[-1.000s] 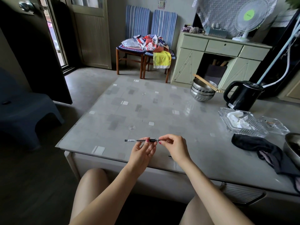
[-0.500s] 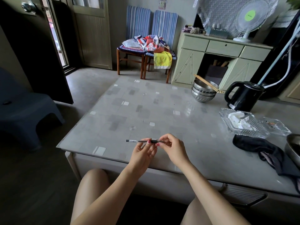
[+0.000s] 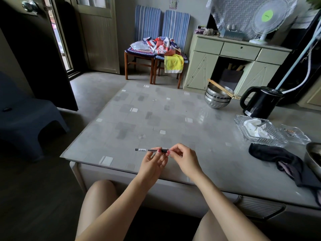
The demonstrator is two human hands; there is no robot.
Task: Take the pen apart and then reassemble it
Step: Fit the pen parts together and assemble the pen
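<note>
Both hands pinched a pen (image 3: 149, 150) level above the table (image 3: 156, 119): left hand (image 3: 152, 164) mid-barrel, right hand (image 3: 184, 159) at its end. Bowls (image 3: 217, 100), kettle (image 3: 260, 103) and dark cloth (image 3: 278, 157) sat well apart, rightward.

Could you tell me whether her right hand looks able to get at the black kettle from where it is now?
Probably not without leaning: the right hand pinches the pen at the near edge, and the kettle stands at the far right, behind the glass dish.

Tiled table (image 3: 156, 119): bowls (image 3: 217, 100), kettle (image 3: 260, 103), glass trays (image 3: 257, 134), cloth (image 3: 278, 157).
</note>
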